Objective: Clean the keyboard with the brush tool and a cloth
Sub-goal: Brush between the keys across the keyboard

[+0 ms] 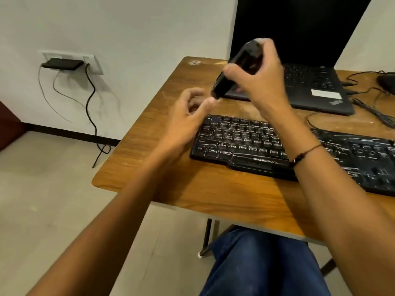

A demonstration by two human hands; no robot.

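— Holding the brush tool (237, 69) up, the right hand (260, 82) grips it; the left hand (188, 112), fingers loosely curled, touches its lower tip.

— Brushing yet?

— Seemingly just readying it. Next, bring it down to the keyboard (241, 142) near the counter (192, 189)'s left edge.

black keyboard (245, 142); brown wood-grain table (192, 189)

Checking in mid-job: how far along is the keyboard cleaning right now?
Early. Done: the right hand holds the black brush tool above the table. In hand: the left hand touches the tool's lower tip with its fingers. Left: brushing the keyboard, whose keys show pale streaks, then wiping; no cloth is in view.
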